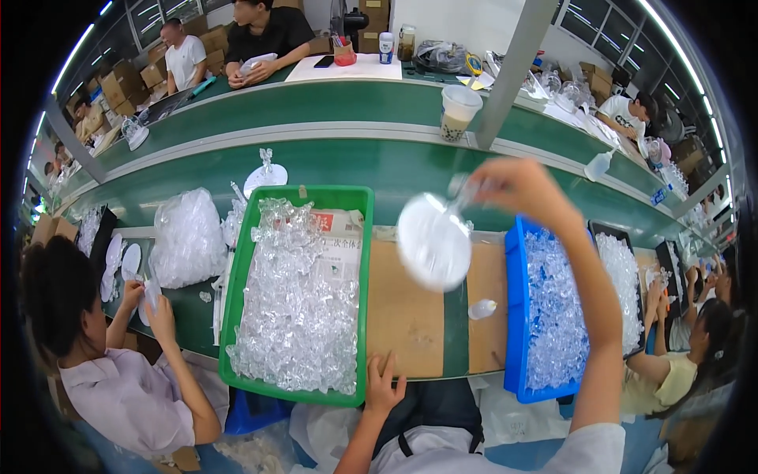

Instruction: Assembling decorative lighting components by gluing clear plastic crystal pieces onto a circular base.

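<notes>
My right hand is raised over the bench, fingers closed around the clear stem of a piece with a round white disc. Motion blurs this piece, and its disc tilts toward me. My left hand rests with fingers apart on the brown cardboard at the bench's front edge, beside a green tray. Clear plastic parts are heaped in that tray over a printed sheet. Below the disc, a small translucent bottle lies on the cardboard.
A blue bin of clear parts stands right, beneath my right forearm. Another disc piece stands behind the green tray, near a bulging clear bag. A drink cup sits on the ledge by a post. Co-workers sit on both sides.
</notes>
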A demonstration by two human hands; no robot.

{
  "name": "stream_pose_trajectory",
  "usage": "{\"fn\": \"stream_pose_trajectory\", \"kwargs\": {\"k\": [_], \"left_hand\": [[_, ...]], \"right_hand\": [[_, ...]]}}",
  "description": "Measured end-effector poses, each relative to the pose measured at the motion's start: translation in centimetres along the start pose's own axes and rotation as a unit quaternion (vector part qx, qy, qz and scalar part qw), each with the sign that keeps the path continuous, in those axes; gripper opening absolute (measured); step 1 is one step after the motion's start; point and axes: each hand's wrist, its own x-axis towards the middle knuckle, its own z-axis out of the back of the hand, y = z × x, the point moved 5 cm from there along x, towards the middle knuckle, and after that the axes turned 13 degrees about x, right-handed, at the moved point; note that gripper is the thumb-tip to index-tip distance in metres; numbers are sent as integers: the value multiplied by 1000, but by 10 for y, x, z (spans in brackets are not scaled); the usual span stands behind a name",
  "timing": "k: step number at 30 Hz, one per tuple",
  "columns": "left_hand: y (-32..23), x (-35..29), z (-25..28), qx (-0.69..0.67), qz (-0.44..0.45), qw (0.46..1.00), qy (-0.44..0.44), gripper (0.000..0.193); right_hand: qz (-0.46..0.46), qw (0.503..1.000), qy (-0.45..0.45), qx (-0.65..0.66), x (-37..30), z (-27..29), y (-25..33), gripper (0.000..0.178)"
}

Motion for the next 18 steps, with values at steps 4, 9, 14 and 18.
{"fn": "stream_pose_trajectory", "kwargs": {"k": [4, 9, 14, 18], "left_hand": [[-3, 0, -6, 33, -15, 999, -2, 44], [-14, 4, -13, 28, -26, 999, -6, 43], [-5, -3, -6, 59, -4, 998, 8, 42], [-3, -3, -6, 46, 7, 999, -10, 42]], "right_hand": [[-122, 987, -101, -29, 47, 61, -125, 23], [-253, 940, -142, -176, 25, 15, -297, 32], [-351, 914, -159, -128, 4, -23, -228, 60], [-334, 941, 48, -5, -42, -94, -126, 55]]}}
